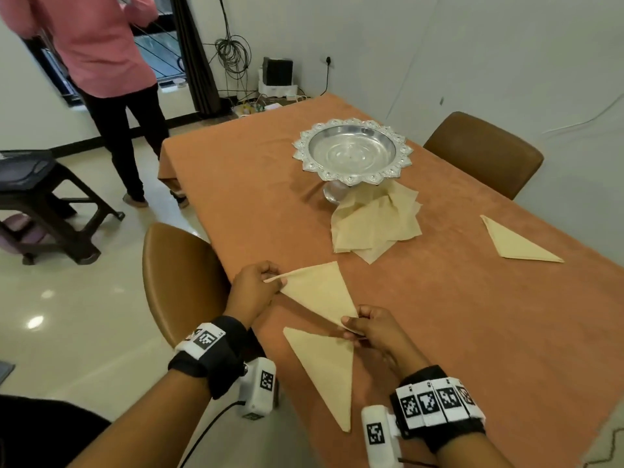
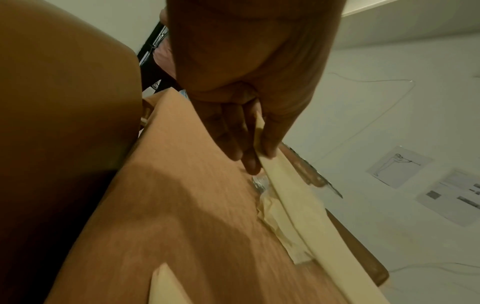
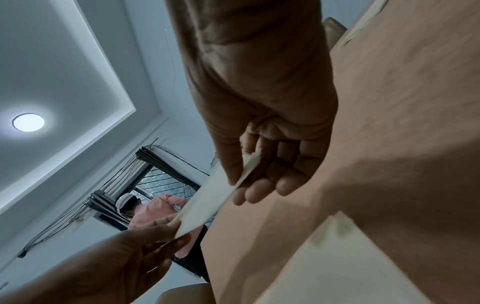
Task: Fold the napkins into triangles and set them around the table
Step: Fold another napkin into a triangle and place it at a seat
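Observation:
A cream napkin folded into a triangle (image 1: 320, 292) hangs just above the orange tablecloth (image 1: 456, 315), held by both hands. My left hand (image 1: 260, 282) pinches its left corner, and in the left wrist view the thumb and fingers (image 2: 267, 144) clamp the napkin's edge (image 2: 298, 205). My right hand (image 1: 364, 327) pinches the near corner; the right wrist view shows that napkin (image 3: 207, 201) stretched between both hands. A second folded triangle (image 1: 324, 369) lies flat near the table's front edge. A third triangle (image 1: 516, 243) lies at the right side. A loose pile of unfolded napkins (image 1: 374, 224) sits by the bowl.
A silver pedestal bowl (image 1: 351, 148) stands mid-table behind the napkin pile. Brown chairs stand at the left (image 1: 179, 278) and at the far right (image 1: 483, 153). A person in a pink shirt (image 1: 98, 45) stands by the window, beyond a dark stool (image 1: 40, 204).

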`<state>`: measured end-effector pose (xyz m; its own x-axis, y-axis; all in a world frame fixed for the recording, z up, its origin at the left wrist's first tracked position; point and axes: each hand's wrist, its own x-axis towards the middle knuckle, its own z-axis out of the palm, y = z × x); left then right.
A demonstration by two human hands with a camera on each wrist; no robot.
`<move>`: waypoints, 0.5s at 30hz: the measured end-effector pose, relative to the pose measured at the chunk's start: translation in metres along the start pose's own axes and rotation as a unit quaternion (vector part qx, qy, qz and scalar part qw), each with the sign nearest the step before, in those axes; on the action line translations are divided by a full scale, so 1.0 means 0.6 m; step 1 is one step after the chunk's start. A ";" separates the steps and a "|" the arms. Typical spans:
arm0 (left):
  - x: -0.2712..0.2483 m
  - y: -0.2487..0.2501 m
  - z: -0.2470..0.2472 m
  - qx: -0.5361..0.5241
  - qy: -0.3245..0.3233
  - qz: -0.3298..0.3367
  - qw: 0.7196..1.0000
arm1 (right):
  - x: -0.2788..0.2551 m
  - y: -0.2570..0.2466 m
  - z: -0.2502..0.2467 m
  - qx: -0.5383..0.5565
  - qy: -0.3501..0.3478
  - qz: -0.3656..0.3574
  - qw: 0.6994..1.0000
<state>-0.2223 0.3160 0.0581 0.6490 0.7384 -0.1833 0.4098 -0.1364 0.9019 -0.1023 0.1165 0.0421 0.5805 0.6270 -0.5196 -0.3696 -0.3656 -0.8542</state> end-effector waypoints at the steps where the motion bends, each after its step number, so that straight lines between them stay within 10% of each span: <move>1: 0.023 0.001 -0.015 0.000 -0.002 -0.003 1.000 | 0.009 -0.016 0.014 0.003 0.004 -0.008 1.000; 15: 0.367 -0.011 -0.143 0.111 -0.153 0.021 0.982 | 0.205 -0.091 0.194 0.003 0.142 -0.019 0.990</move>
<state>-0.1372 0.5359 0.0452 0.8164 0.5004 -0.2882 0.4866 -0.3275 0.8099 -0.0953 0.2935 0.0272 0.7748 0.4209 -0.4717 -0.3465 -0.3414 -0.8737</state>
